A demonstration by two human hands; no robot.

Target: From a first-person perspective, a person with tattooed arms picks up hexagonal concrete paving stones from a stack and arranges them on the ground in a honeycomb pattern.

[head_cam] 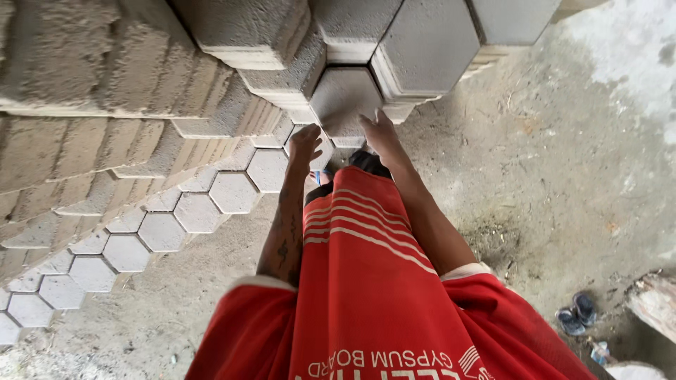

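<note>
While many stacked rows (127, 246) already stand, you grip one hexagonal paver (345, 105) at the pile: left hand (304, 144) and right hand (380, 134) fingers pressed on its sides; it is not yet seated.

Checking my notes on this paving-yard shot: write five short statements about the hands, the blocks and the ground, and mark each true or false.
1. Both hands grip one hexagonal grey paving block. True: the left hand and the right hand hold its lower edges.
2. The stacked blocks are square. False: their faces are hexagons.
3. The person wears a blue shirt. False: the shirt is red with pale stripes.
4. A pair of dark sandals lies on the dirt ground at the lower right. True.
5. The right hand holds a trowel. False: it holds only the block.
</note>
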